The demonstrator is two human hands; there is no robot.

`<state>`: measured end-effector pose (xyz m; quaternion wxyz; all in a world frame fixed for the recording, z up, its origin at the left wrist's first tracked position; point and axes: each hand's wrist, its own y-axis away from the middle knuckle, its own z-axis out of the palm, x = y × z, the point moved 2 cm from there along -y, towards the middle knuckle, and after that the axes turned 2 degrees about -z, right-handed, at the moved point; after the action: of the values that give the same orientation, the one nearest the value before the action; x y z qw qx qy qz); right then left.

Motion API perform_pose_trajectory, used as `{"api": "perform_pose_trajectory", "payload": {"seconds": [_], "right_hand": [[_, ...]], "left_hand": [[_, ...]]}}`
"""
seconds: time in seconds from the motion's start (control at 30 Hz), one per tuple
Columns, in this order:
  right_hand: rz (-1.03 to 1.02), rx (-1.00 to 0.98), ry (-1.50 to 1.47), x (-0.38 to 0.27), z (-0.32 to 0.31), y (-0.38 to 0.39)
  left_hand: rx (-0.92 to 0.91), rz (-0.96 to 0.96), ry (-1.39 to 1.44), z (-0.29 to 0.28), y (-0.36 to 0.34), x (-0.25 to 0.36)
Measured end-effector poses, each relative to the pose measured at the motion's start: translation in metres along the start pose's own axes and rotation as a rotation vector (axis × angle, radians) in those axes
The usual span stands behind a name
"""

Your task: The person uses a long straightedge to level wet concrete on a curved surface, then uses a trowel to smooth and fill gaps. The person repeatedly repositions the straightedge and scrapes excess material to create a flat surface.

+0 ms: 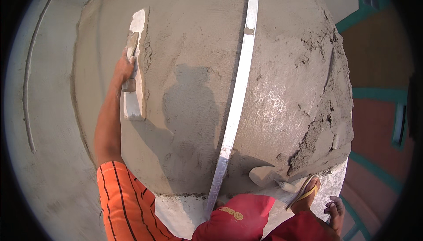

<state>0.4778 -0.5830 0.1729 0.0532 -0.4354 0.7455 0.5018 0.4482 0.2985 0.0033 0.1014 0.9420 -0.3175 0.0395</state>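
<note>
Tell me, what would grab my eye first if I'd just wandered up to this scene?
Probably the long white bar running from top to bottom across the rough grey surface. Left of it, the person's left hand grips a long float, below which comes a bright orange striped sleeve. At lower right, a trowel lies beside a sandalled foot.

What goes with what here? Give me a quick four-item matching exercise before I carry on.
1. Float
2. Long bar
3. Trowel
4. Sandal

A. Worn on a foot
B. White, crossing the plaster
C. Held in the left hand
D. Lying unheld, handle toward the foot

Pairs: 1-C, 2-B, 3-D, 4-A
</note>
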Motion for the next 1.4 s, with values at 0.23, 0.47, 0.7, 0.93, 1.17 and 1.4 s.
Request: {"api": "perform_pose_trajectory", "payload": {"seconds": [0.23, 0.47, 0.7, 0.93, 1.17, 1.4], "right_hand": [[-0.086, -0.019, -0.073, -0.009, 0.0, -0.004], [-0.03, -0.046, -0.051, -0.002, 0.003, -0.006], [-0.118, -0.069, -0.011, -0.027, 0.017, -0.007], [-0.025, -0.08, -0.095, 0.004, -0.003, -0.005], [-0.12, -0.129, 0.023, -0.04, 0.029, -0.011], [-0.041, -0.101, -0.069, -0.018, 0.007, -0.005]], "left_hand": [[-0.112, 0.074, 0.052, 0.013, 0.119, -0.045], [-0.001, 0.178, -0.033, 0.007, -0.022, 0.058], [-0.185, 0.105, 0.04, 0.016, 0.082, 0.024], [-0.125, 0.14, 0.018, 0.018, 0.042, 0.055], [-0.097, 0.277, 0.069, 0.016, 0.028, 0.106], [-0.194, 0.266, 0.02, 0.028, 0.099, 0.073]]}}
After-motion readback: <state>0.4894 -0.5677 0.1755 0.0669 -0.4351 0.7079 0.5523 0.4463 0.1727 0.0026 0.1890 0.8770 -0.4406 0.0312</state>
